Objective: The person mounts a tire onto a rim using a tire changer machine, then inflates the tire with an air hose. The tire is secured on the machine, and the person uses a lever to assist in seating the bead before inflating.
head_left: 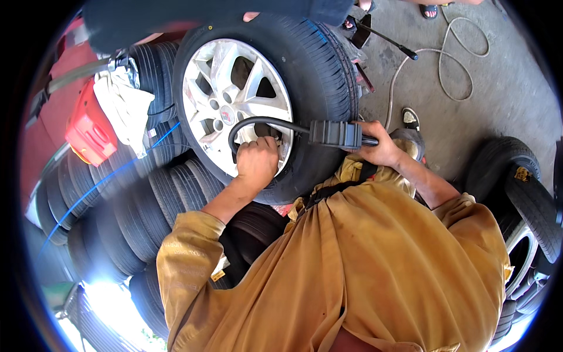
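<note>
A car wheel stands in front of me, its silver alloy rim (258, 107) set in a black tyre (319, 58). My right hand (378, 144) is closed around the handle of a dark grey tyre inflator (335, 134), held level against the tyre's side. From the inflator a black hose (267, 120) curves left and bends down to the rim. My left hand (258, 159) closes on the hose's end at the lower right edge of the rim; its fingers cover the tip and whatever it touches there.
Rows of tyres (135, 214) lie at the left, crossed by a blue hose (111, 176). A white cloth (124, 102) and a red container (92, 129) rest beside them. Another person's hand (251, 16) touches the tyre's top. A pale hose (437, 51) coils on the floor; more tyres (507, 161) stand right.
</note>
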A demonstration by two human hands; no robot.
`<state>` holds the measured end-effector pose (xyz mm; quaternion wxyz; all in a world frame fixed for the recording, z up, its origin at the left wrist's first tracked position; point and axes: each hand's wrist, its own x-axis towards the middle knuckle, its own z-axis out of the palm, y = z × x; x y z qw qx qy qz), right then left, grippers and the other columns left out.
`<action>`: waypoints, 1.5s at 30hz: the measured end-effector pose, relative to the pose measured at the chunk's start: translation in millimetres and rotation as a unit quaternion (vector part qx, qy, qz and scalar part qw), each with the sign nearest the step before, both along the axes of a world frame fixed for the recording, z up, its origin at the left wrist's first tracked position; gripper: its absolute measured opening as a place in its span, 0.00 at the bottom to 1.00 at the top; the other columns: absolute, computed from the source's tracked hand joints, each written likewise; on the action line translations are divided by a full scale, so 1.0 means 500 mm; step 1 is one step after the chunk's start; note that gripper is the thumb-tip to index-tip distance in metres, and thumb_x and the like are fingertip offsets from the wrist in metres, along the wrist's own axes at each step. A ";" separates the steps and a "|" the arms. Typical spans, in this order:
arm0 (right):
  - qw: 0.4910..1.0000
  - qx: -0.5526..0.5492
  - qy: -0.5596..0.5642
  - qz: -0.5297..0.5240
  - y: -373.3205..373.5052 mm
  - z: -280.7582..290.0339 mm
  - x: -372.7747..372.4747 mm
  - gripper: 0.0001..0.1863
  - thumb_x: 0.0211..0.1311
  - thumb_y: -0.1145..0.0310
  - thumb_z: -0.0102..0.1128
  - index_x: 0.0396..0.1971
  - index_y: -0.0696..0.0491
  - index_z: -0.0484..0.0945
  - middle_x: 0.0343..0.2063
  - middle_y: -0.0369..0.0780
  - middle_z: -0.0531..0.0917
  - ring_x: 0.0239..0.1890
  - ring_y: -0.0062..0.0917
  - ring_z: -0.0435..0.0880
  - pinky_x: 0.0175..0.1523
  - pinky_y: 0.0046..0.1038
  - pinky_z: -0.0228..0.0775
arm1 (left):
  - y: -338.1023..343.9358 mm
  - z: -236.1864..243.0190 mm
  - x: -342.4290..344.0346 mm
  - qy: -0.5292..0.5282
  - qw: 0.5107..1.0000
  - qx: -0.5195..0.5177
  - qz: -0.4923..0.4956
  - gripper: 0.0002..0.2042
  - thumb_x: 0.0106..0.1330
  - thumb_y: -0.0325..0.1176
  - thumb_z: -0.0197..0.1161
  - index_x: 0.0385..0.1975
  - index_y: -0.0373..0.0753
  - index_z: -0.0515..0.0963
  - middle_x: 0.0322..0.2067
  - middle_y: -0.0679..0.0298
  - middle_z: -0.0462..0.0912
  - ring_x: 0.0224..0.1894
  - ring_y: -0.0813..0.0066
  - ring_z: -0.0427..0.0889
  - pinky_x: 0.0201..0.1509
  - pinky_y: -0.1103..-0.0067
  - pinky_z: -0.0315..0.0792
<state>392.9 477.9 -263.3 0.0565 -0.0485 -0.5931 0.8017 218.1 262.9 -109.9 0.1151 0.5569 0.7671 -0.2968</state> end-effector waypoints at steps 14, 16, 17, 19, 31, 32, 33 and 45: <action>0.998 -0.012 -0.053 -0.025 -0.002 0.123 0.058 0.19 0.62 0.58 0.71 0.41 0.60 0.82 0.26 0.38 0.82 0.31 0.17 0.76 0.39 0.26 0.71 | -0.024 -0.003 -0.011 0.005 0.997 0.024 -0.069 0.04 0.53 0.29 0.58 0.25 0.36 0.77 0.21 0.58 0.81 0.24 0.66 0.84 0.28 0.71 0.76; 0.996 0.038 -0.083 -0.023 -0.004 0.135 0.057 0.18 0.62 0.59 0.71 0.40 0.59 0.83 0.24 0.37 0.80 0.29 0.17 0.75 0.37 0.27 0.70 | -0.029 -0.007 -0.009 0.014 0.997 0.033 -0.072 0.04 0.53 0.29 0.58 0.25 0.36 0.76 0.21 0.58 0.81 0.24 0.66 0.83 0.28 0.71 0.76; 0.993 0.063 -0.098 -0.019 -0.006 0.140 0.054 0.17 0.62 0.59 0.71 0.40 0.59 0.83 0.23 0.37 0.79 0.28 0.17 0.74 0.36 0.28 0.70 | -0.030 -0.009 -0.005 0.019 0.997 0.037 -0.071 0.04 0.53 0.29 0.58 0.25 0.37 0.76 0.21 0.58 0.81 0.24 0.65 0.83 0.28 0.71 0.76; 0.988 0.111 -0.093 -0.045 -0.020 0.129 0.039 0.18 0.62 0.58 0.72 0.37 0.59 0.82 0.19 0.37 0.76 0.25 0.17 0.71 0.33 0.29 0.68 | -0.030 -0.019 -0.008 0.026 0.996 0.051 -0.063 0.04 0.54 0.29 0.58 0.24 0.37 0.76 0.21 0.57 0.81 0.23 0.64 0.84 0.27 0.70 0.76; 0.988 0.106 -0.094 -0.056 -0.041 0.088 0.054 0.24 0.61 0.50 0.71 0.40 0.59 0.83 0.22 0.38 0.81 0.28 0.19 0.77 0.38 0.28 0.70 | -0.042 -0.024 0.009 0.074 0.996 0.016 -0.052 0.05 0.58 0.29 0.56 0.29 0.37 0.79 0.27 0.58 0.84 0.31 0.65 0.85 0.39 0.69 0.75; 0.988 0.107 -0.092 -0.060 -0.044 0.085 0.057 0.24 0.60 0.50 0.71 0.40 0.59 0.83 0.23 0.38 0.81 0.28 0.19 0.77 0.38 0.28 0.71 | -0.040 -0.024 0.009 0.078 0.995 0.013 -0.057 0.05 0.58 0.29 0.56 0.29 0.37 0.79 0.27 0.58 0.84 0.31 0.65 0.85 0.40 0.69 0.75; 0.988 0.109 -0.087 -0.065 -0.045 0.082 0.056 0.24 0.60 0.51 0.71 0.40 0.59 0.83 0.23 0.39 0.81 0.29 0.19 0.77 0.38 0.28 0.71 | -0.034 -0.021 0.005 0.083 0.994 0.011 -0.064 0.05 0.59 0.29 0.56 0.29 0.37 0.79 0.27 0.57 0.84 0.31 0.65 0.85 0.41 0.69 0.75; 0.989 0.123 -0.067 -0.048 -0.039 0.069 0.073 0.27 0.59 0.47 0.69 0.45 0.57 0.83 0.36 0.47 0.87 0.43 0.34 0.86 0.50 0.33 0.74 | -0.029 -0.019 0.019 0.083 0.994 0.062 -0.027 0.06 0.62 0.29 0.56 0.32 0.35 0.78 0.35 0.54 0.83 0.46 0.58 0.81 0.64 0.63 0.66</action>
